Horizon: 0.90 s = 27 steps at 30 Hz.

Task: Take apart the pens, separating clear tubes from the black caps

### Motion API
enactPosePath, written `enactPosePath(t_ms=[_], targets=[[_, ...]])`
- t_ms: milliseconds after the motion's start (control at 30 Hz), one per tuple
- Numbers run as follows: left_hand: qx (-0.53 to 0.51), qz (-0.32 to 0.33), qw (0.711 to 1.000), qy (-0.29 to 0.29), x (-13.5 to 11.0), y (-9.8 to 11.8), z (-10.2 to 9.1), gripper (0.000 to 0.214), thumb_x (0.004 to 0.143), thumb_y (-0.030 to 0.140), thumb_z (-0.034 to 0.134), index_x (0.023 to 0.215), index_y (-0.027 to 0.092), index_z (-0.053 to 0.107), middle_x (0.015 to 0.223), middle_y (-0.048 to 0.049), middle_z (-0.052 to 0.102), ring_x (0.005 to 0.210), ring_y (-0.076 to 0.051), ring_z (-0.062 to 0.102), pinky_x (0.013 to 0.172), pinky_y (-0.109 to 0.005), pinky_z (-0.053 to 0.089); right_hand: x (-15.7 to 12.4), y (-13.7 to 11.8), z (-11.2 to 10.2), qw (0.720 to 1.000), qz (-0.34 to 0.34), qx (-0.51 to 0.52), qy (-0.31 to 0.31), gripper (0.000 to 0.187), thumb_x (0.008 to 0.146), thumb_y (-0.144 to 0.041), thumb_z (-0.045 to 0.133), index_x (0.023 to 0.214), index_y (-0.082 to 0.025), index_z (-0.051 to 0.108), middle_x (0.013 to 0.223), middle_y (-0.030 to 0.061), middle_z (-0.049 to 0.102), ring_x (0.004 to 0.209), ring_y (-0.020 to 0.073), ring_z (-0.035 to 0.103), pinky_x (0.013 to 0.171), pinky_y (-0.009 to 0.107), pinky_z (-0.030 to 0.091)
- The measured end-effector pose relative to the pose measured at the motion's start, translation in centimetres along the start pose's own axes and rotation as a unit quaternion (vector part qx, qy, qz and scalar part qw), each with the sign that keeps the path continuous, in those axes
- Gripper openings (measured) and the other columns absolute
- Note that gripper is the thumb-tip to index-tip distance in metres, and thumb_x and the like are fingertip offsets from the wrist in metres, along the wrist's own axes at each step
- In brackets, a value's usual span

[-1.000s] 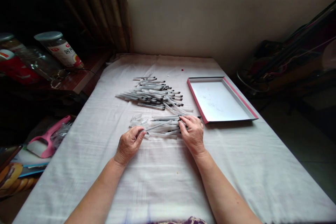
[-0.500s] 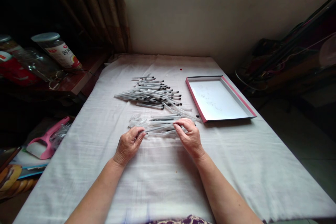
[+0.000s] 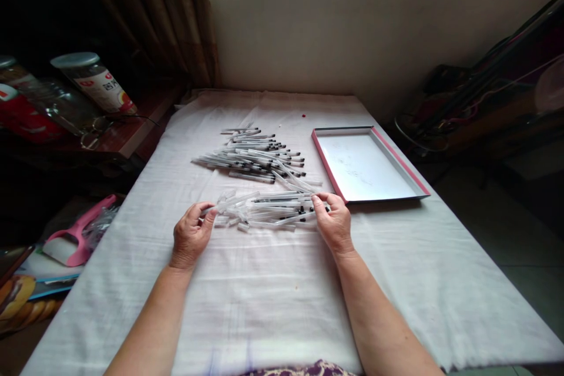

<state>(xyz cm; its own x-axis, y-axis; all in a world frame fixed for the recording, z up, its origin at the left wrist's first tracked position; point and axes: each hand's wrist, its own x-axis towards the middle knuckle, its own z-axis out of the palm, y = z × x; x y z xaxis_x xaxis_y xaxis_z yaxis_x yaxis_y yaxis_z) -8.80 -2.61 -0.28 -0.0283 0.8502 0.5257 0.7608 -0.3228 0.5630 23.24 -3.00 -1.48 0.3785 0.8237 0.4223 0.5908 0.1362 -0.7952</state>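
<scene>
My left hand is closed in a pinch on a small translucent piece that looks like a clear pen cap. On the other side, my right hand has its thumb and fingertips pressed together at the end of what appears to be a clear pen; its grip partly hides it. Between the hands lies a loose group of clear pens with black ends. Short clear plastic pieces are scattered at their left. Farther back spreads a larger pile of clear pens, black ends mostly pointing right.
A shallow white tray with pink sides stands at the right of the cloth-covered table. A tiny red bit lies near the back. Jars and glasses rest on a side shelf. A pink-handled roller is lower left.
My hands have drawn apart, the left one going left and the right one going right. The pen that spanned between them no longer does. The pile and tray have stayed put.
</scene>
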Motion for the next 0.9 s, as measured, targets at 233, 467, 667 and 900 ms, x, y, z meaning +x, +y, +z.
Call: enactPosePath(t_ms=[233,467,667,900], targets=[[-0.050,-0.029,0.998,-0.040,-0.3,1.0,0.2,0.028,0.089,0.044,0.055,0.088,0.019,0.067,0.074,-0.0008,0.070,0.051,-0.010,0.058,0.052,-0.019,0.047,-0.3,-0.6,0.4,0.995,-0.081,-0.062,-0.008,0.023,0.090,-0.033,0.055,0.094,-0.023,0.074,0.093,0.0076,0.075,0.095,0.0253,0.062,0.090,0.042,0.046],[-0.118,0.002,0.990,-0.076,-1.2,3.7,1.4,0.027,0.091,0.043,0.055,0.091,0.018,0.067,0.074,-0.0012,0.069,0.050,-0.009,0.054,0.053,-0.020,0.047,-0.8,-2.7,0.0,0.986,-0.146,-0.021,-0.074,0.028,0.095,-0.037,0.050,0.084,-0.023,0.071,0.085,0.0055,0.073,0.088,0.0221,0.063,0.085,0.038,0.045],[-0.155,0.031,0.983,-0.090,-1.6,4.6,2.0,0.021,0.093,0.038,0.055,0.094,0.020,0.065,0.075,-0.0012,0.069,0.054,-0.010,0.059,0.054,-0.020,0.048,-1.3,-3.9,0.1,0.978,-0.129,0.052,-0.153,0.035,0.094,-0.040,0.052,0.065,-0.022,0.060,0.066,0.0028,0.063,0.069,0.0184,0.058,0.070,0.033,0.045],[-0.144,0.042,0.985,-0.085,-1.9,4.5,2.0,0.019,0.094,0.036,0.054,0.100,0.020,0.064,0.080,-0.0021,0.071,0.059,-0.011,0.064,0.058,-0.021,0.051,-1.5,-4.1,0.1,0.973,-0.101,0.093,-0.186,0.039,0.095,-0.041,0.050,0.063,-0.021,0.060,0.064,0.0032,0.064,0.067,0.0177,0.058,0.070,0.032,0.045]])
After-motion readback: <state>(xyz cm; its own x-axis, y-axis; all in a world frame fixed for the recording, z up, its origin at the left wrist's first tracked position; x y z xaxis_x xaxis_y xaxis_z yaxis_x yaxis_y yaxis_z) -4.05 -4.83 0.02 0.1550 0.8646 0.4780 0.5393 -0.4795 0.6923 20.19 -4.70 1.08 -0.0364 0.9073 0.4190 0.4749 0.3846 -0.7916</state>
